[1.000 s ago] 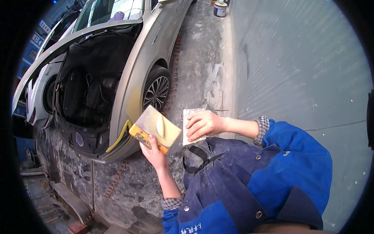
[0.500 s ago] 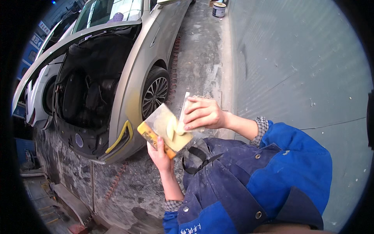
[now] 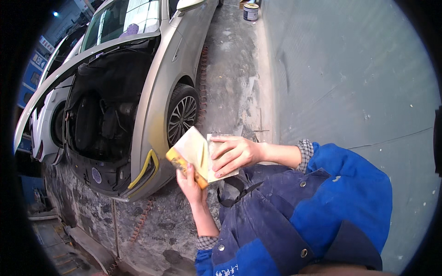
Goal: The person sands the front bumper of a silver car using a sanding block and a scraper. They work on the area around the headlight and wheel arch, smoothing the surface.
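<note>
Two hands: the left hand (image 3: 189, 186) and the right hand (image 3: 237, 154), each closed on a flat tool in front of the blue jacket (image 3: 340, 188).
Hidden on the left: most of the fingers, behind the flat plate (image 3: 189, 140); the thumb shows on its orange-yellow band (image 3: 182, 164).
Hidden on the right: the thumb, and much of the pale spreader (image 3: 210, 161), under the fingers.
Hard to make out: the yellow paste (image 3: 203, 154), slightly blurred on the plate's face; whether the spreader touches it, I cannot tell.
Cut off: the silver-beige car (image 3: 159, 83) at the top edge; a white car (image 3: 48, 115) behind is partly covered by it.
Plate and left grip: pinched along the band at its lower edge, the plate reaching up and away, tilted, near the front wheel (image 3: 183, 119).
Spreader and right grip: beneath spread, bent fingers, its left edge protruding beyond the fingertips, right beside the plate's right edge.
</note>
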The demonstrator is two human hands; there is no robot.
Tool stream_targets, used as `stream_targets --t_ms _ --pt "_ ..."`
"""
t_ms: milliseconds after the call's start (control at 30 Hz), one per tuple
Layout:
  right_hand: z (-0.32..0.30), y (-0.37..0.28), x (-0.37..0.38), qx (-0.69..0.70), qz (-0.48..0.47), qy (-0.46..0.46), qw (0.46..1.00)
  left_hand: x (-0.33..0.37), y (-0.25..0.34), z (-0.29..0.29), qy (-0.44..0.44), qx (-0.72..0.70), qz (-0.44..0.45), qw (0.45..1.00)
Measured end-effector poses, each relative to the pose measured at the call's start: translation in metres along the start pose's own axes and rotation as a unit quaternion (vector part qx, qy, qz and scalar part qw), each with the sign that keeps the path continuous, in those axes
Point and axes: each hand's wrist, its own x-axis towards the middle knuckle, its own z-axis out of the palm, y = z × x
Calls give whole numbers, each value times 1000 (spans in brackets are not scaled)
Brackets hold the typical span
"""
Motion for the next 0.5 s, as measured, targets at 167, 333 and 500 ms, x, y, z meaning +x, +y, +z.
stream_targets --t_ms 167,333,500 --pt "-7 25 5 54 43 107 992 -8 -3 6 -64 -134 6 989" --pt "-30 35 -3 -84 88 94 988 -11 9 12 -28 -113 8 993" --pt "-8 9 2 -81 69 74 992 -11 12 36 1 175 129 976"
